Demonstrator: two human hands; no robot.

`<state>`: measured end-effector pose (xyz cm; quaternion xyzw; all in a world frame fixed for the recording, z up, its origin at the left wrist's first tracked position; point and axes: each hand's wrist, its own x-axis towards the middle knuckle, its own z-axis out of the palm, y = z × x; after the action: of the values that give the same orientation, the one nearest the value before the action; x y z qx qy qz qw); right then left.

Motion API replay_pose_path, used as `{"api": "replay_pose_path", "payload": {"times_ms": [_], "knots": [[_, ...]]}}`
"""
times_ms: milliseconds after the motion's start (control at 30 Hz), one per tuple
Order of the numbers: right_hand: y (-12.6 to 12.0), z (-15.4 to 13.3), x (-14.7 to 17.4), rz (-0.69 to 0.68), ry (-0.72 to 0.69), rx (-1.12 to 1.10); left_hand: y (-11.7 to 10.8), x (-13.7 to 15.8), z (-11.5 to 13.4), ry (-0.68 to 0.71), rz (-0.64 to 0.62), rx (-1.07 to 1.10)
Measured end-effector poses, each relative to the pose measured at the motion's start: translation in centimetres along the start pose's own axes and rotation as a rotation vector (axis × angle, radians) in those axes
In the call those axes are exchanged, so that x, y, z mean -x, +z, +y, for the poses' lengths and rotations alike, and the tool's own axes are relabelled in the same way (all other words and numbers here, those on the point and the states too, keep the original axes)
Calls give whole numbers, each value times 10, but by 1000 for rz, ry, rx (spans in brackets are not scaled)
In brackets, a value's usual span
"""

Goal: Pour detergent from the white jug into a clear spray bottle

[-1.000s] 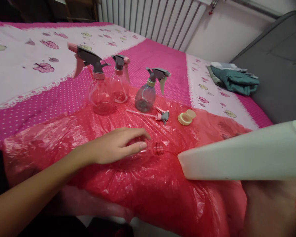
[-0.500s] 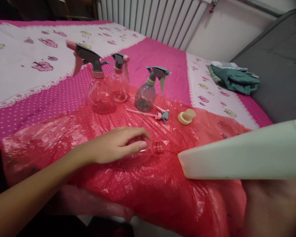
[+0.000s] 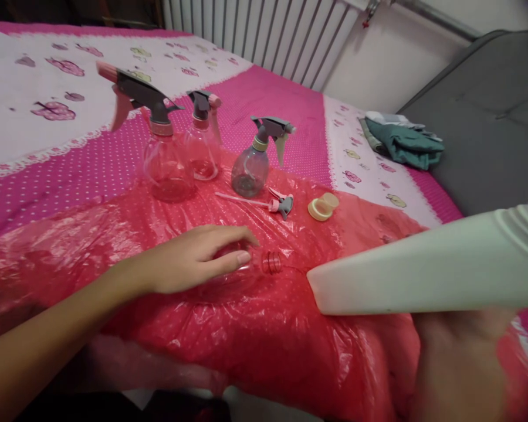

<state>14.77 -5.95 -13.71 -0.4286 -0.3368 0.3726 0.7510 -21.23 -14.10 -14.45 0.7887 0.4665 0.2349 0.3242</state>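
Left hand [image 3: 193, 261] fingers curl over clear bottle [image 3: 250, 271]; right hand [image 3: 457, 363] grips white bottle [image 3: 422, 272] (unlabelled)

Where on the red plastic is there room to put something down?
The red plastic sheet is bare in front of the left hand, toward the near edge, and at far left, below the big spray bottle. It is crowded around the grey spray bottle, loose trigger head and cap. The right hand holds a white bottle over the right part.
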Motion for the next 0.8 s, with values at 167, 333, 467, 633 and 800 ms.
{"api": "replay_pose_path", "payload": {"times_ms": [167,333,467,633,800], "knots": [[4,-4,4,64,37,82,1,0,-5,14,16,3],[6,-2,5,21,9,79,2,0,-8,25,20,17],[6,-1,5,21,-19,75,1,1,-7,10,48,-3],[2,1,4,17,-23,96,0,1,-6,14,42,-28],[2,1,4,6,-45,89,0,0,-8,21,19,-20]]}}
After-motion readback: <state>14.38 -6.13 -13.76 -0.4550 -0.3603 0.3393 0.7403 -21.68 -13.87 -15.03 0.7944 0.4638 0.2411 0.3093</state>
